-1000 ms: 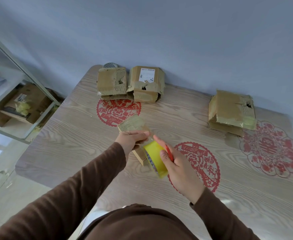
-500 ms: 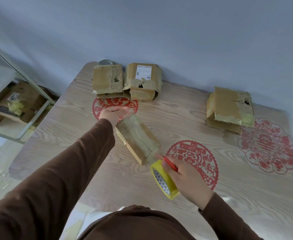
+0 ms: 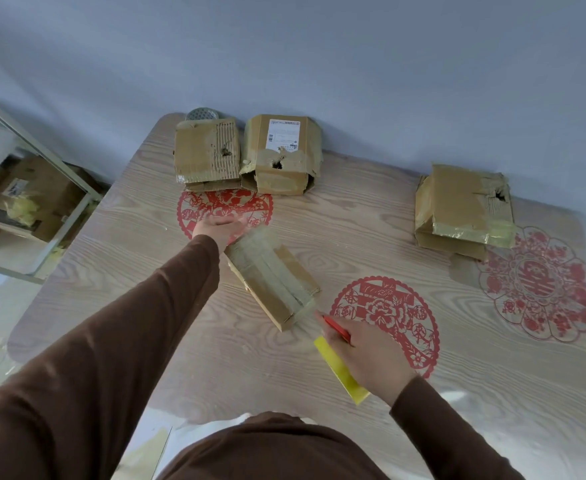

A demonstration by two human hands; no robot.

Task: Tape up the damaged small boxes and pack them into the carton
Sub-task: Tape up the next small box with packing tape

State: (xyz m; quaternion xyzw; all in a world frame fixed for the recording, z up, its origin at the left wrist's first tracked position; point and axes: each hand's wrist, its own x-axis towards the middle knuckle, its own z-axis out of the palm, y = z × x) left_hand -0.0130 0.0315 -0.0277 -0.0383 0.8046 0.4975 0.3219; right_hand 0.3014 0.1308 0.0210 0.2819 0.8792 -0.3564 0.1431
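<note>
A long, tape-wrapped brown cardboard box [image 3: 273, 276] lies slantwise on the pale wood-grain table [image 3: 166, 327], its far end toward the upper left and its near end toward the lower right. The left hand [image 3: 219, 227], reaching out of a brown sleeve [image 3: 139, 320], rests at the far end of this box; its fingers curve over that end, though how firmly they grip cannot be told. The right hand [image 3: 366, 355] sits just off the box's near end and curls around a yellow roll of packing tape [image 3: 340, 368], seen edge-on, with a thin red tool [image 3: 336, 328] pinched along the thumb and forefinger. A pale strip of tape appears to run from the roll toward the box's near end, but it is too faint to be sure.

At the far edge of the table stand two damaged brown cardboard boxes side by side and touching: a torn corrugated box [image 3: 208, 152] on the left, and a punctured box with a white shipping label [image 3: 282, 152] on the right. Well apart, at the right, a larger crumpled brown box with a hole in its corner [image 3: 464, 206] sits partly wrapped in shiny tape. Three red paper-cut decorations [image 3: 385, 313] lie flat on the tabletop. A metal-framed shelf holding cardboard boxes [image 3: 31, 199] stands to the left of the table
</note>
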